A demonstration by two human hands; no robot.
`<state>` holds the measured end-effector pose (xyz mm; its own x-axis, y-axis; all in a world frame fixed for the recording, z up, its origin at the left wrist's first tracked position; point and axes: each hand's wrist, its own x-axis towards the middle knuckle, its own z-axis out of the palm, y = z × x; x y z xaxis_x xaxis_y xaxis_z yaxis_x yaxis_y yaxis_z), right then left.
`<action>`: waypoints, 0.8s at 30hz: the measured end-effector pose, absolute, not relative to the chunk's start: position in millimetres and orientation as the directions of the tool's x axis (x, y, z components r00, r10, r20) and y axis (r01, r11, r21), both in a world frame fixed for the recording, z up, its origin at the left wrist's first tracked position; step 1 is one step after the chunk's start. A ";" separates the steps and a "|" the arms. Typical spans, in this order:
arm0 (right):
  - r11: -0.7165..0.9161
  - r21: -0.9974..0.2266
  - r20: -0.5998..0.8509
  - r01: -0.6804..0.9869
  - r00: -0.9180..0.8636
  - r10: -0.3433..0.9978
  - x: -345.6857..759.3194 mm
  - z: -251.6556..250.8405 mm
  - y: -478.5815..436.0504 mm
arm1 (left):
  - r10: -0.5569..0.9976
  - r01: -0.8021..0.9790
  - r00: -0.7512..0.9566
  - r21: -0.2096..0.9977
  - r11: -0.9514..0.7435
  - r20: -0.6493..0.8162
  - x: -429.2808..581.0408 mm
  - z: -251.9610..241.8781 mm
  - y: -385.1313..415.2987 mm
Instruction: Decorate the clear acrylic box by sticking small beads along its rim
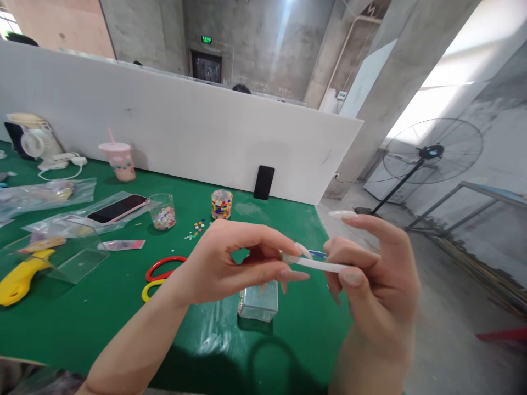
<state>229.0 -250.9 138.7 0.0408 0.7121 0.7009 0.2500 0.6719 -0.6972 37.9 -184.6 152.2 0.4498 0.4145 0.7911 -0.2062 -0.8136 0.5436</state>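
Note:
My left hand [239,260] and my right hand [370,274] meet above the green table [102,323], both pinching a thin white stick with a blue mark [319,264]. The left thumb and fingers close on its left end, the right fingers wrap its right end. Below the hands stands a small clear plastic box [258,302] on a clear film.
Red ring [164,267] and yellow ring [151,289] lie left of the hands. Further back: a glass cup of pale beads [163,211], a jar of coloured beads [222,204], scattered beads [195,227], a phone [118,208], plastic bags, a yellow tool [20,277], a pink cup [119,161], a white partition [185,126]. A floor fan [430,153] stands right.

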 end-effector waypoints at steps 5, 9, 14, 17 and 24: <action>0.664 -0.697 0.696 0.271 0.031 0.717 227.9 139.0 -250.8 | 0.412 -0.234 0.455 0.552 -0.800 0.790 38.3 151.2 -186.5; 0.667 -0.689 0.694 0.284 -0.005 0.720 231.0 138.2 -250.5 | 0.414 -0.249 0.456 0.560 -0.791 0.788 39.2 151.5 -187.9; 0.667 -0.690 0.688 0.281 -0.030 0.725 235.9 137.7 -251.0 | 0.389 -0.266 0.476 0.551 -0.791 0.789 39.7 150.3 -187.6; 0.667 -0.697 0.680 0.263 -0.052 0.731 234.9 137.6 -252.2 | 0.386 -0.256 0.480 0.547 -0.797 0.787 39.7 149.9 -187.9; 0.649 -0.706 0.683 0.285 0.029 0.730 229.5 137.9 -254.3 | 0.403 -0.223 0.455 0.540 -0.812 0.794 41.5 152.3 -189.7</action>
